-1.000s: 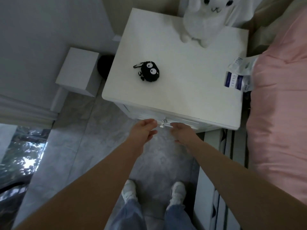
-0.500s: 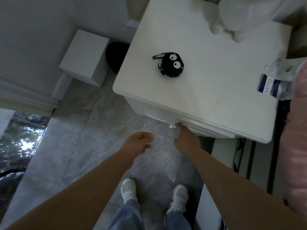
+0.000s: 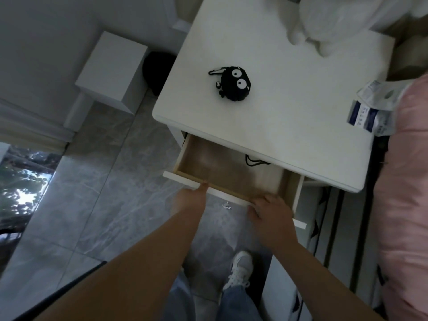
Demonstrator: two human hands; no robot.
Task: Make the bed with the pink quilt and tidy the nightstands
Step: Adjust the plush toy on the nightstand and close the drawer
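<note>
The white nightstand (image 3: 289, 117) stands in front of me with its top drawer (image 3: 222, 167) pulled out, showing a bare wooden bottom and a black cable at the back. My left hand (image 3: 188, 201) grips the drawer's front edge, thumb on top. My right hand (image 3: 269, 212) holds the same front edge further right, fingers curled over it. On top lie a small black pouch with cartoon eyes (image 3: 232, 83), a white plush toy (image 3: 324, 24) at the back and crumpled packets (image 3: 370, 107) at the right edge. The pink quilt (image 3: 407, 193) fills the right side.
A white box (image 3: 111, 70) stands by the wall left of the nightstand, with a dark round thing (image 3: 157, 70) behind it. Grey tiled floor (image 3: 92, 205) lies below. A metal drawer knob (image 3: 227, 206) hangs between my hands. My feet are under the drawer.
The drawer was shut and now stands pulled out toward me. Both hands moved from the knob to the drawer's front edge.
</note>
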